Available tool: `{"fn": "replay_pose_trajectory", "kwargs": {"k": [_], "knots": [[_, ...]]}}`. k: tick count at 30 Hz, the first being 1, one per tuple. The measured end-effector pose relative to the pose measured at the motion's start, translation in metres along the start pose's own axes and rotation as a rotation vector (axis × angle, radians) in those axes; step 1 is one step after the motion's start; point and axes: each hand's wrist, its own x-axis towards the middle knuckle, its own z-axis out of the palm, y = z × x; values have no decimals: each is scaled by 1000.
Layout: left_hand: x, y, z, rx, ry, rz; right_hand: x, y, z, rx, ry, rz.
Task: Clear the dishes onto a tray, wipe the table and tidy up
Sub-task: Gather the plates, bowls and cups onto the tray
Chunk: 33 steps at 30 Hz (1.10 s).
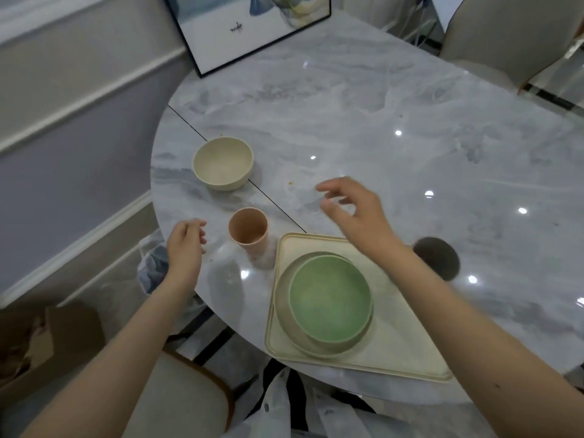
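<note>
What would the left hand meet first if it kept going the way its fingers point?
Probably the pink cup. The left hand holds nothing, and its fingers curl toward the cup with bare table between them. Height is hard to judge.

On the table [395, 99] the tray [395, 339] sits at 6 o'clock, a plate [284, 314] on it with a dish [330, 298] nested in that. The cup [248, 230] stands just off the tray's 10 o'clock corner (apart from it), the bowl [223, 162] farther at 11. A framed picture [252, 26] leans at 12.
</note>
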Motion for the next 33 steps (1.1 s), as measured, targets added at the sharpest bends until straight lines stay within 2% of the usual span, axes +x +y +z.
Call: {"fn": "replay_pose_trajectory", "kwargs": {"k": [4,10,14,17,26,33], "knots": [[62,11,1,102,-90,-19,22,4,70,-329,-304,60],[121,24,14,143,-203,-183,31,15,144,-628,-441,-45],[146,28,33,50,-249,-288,36,24,169,-749,-442,-58],[155,29,45,-24,-253,-277,39,30,172,-775,-445,-36],[157,25,56,-204,-231,-354,43,34,168,-651,-448,17],[130,25,37,-227,-221,-274,27,17,162,-542,-239,6]]}}
